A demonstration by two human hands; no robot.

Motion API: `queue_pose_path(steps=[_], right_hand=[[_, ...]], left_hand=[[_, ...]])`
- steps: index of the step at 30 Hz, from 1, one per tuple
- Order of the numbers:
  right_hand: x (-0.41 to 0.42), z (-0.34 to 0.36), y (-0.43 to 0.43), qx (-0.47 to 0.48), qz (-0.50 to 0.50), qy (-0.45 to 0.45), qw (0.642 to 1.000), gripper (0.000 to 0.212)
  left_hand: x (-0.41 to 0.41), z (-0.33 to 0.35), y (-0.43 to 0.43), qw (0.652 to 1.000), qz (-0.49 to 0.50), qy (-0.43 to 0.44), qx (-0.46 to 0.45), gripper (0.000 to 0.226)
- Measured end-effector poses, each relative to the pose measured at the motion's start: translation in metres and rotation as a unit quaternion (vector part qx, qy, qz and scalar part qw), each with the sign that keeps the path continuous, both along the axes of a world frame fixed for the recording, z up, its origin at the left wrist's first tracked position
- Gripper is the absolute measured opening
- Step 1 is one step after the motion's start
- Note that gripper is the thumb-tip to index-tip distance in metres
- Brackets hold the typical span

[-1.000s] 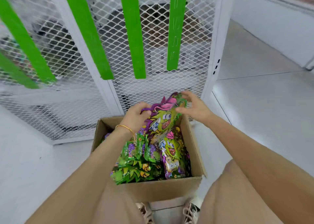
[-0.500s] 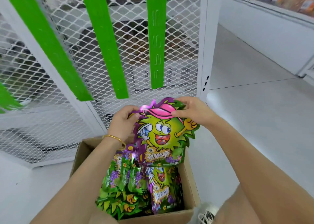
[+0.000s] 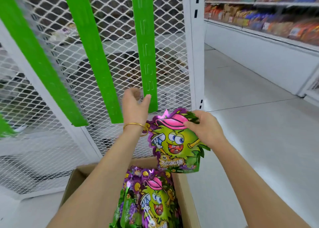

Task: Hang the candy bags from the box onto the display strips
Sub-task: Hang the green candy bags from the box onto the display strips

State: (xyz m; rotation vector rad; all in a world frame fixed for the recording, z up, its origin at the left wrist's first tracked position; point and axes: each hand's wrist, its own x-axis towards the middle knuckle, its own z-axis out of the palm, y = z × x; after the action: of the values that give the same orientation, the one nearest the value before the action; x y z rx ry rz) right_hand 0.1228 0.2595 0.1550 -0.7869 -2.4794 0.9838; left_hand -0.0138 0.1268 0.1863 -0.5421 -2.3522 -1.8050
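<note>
Pinching the pink-capped top of a green and purple cartoon-printed candy bag (image 3: 177,144) between thumb and curled fingers, the right hand (image 3: 204,130) holds it upright in the air above the far right corner of the open brown cardboard box (image 3: 183,193). More bags of the same print (image 3: 151,201) lie inside the box against its right wall. The left hand (image 3: 134,106), wearing a thin gold bangle (image 3: 133,124), is raised at the lower end of the rightmost bright green plastic display strip (image 3: 146,46). Its thumb is against the strip's left edge and its fingers are curled and blurred, so I cannot tell whether it grips the strip. The strip hangs on a white wire mesh panel (image 3: 107,29).
</note>
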Motion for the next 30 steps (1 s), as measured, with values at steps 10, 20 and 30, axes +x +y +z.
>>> queue_pose_path(steps=[10,20,30], right_hand=[[-0.023,0.001,-0.002,-0.038,-0.010,0.035,0.999,0.022],[-0.024,0.012,-0.010,-0.049,0.014,0.051,0.997,0.027],[-0.024,0.032,-0.019,0.065,-0.007,0.055,0.996,0.032]], left_hand=[[-0.005,-0.004,0.028,0.974,0.170,0.115,-0.094,0.048],[-0.006,0.013,0.002,0.997,-0.041,0.002,-0.066,0.021],[0.003,0.032,-0.017,0.979,-0.167,-0.076,-0.086,0.012]])
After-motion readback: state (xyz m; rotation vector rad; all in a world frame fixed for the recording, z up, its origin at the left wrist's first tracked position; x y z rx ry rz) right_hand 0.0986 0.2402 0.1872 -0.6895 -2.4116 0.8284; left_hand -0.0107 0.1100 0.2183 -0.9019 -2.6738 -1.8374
